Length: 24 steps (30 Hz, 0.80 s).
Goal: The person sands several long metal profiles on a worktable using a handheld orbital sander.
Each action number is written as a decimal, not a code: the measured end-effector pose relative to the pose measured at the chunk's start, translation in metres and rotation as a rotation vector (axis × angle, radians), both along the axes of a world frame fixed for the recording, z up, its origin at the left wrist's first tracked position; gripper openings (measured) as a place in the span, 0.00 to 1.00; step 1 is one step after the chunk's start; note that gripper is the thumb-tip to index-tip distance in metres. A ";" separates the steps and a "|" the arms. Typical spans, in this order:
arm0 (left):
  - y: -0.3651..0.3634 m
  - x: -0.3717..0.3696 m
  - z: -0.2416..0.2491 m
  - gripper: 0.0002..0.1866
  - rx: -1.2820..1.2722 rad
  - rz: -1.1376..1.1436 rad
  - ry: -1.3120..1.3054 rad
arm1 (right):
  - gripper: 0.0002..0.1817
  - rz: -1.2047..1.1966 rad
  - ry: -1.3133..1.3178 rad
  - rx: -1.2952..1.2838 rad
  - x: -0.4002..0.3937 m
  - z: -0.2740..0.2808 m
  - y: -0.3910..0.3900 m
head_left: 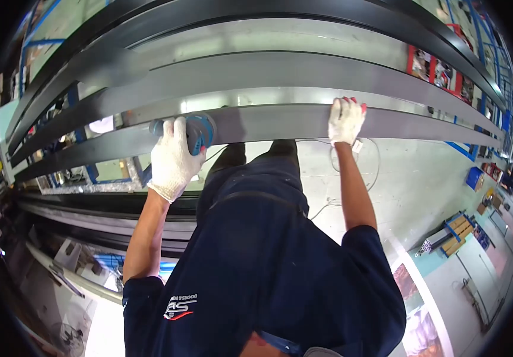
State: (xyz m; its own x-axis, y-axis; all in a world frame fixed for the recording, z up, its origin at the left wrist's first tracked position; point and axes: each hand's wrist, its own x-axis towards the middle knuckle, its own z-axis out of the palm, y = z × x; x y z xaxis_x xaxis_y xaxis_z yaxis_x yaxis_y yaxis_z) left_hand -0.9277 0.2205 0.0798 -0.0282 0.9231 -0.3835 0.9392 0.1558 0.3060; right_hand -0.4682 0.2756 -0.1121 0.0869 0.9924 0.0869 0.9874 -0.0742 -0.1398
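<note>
My left hand [170, 159], in a white knit glove, is closed around a blue and grey power sander [202, 132]. The sander rests on the nearest long grey metal bar [280, 122], left of my body. Farther right, my right hand [346, 121], in a white glove with red at the fingertips, is closed over the same bar. Its fingers wrap the far edge. Beyond it, a wider grey bar [268, 71] runs roughly parallel. The sander's underside is hidden.
Black bars [256, 15] lie farther out. A red crate [441, 74] with assorted items stands beyond them at right. A cable [378, 169] loops down to the floor. More dark profiles [108, 208] lie at lower left, and a blue box [474, 177] sits at right.
</note>
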 end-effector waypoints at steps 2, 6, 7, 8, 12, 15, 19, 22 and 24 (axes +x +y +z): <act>0.001 0.036 0.000 0.42 0.010 -0.061 -0.006 | 0.19 -0.003 0.062 0.047 0.022 -0.012 -0.004; 0.010 0.108 -0.002 0.42 0.005 -0.153 -0.004 | 0.31 -0.268 -0.033 0.005 0.118 -0.001 0.000; 0.012 0.127 -0.003 0.42 0.021 -0.177 -0.020 | 0.34 -0.306 -0.016 -0.026 0.152 0.000 0.001; 0.015 0.146 -0.003 0.42 0.013 -0.194 -0.010 | 0.37 -0.345 -0.002 -0.056 0.187 0.004 0.007; 0.033 0.238 -0.007 0.41 0.009 -0.242 -0.011 | 0.41 -0.555 0.006 -0.037 0.315 -0.002 0.034; 0.054 0.313 -0.005 0.40 -0.008 -0.280 -0.024 | 0.42 -0.698 0.041 -0.039 0.381 -0.002 0.053; 0.076 0.417 -0.005 0.37 -0.045 -0.441 -0.093 | 0.40 -0.795 0.045 0.000 0.398 -0.010 0.059; 0.089 0.490 -0.010 0.38 -0.052 -0.577 -0.142 | 0.41 -0.785 0.066 0.042 0.398 -0.019 0.054; 0.101 0.530 -0.010 0.39 -0.096 -0.637 -0.165 | 0.40 -0.783 0.070 0.055 0.398 -0.024 0.052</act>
State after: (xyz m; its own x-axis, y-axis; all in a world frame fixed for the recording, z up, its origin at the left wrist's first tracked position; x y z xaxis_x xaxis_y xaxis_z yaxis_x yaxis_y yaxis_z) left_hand -0.3973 0.3211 0.0699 0.5778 0.7013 -0.4175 0.7987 -0.3806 0.4661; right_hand -0.0703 0.3275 -0.1358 0.7658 0.6348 0.1027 0.6396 -0.7354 -0.2238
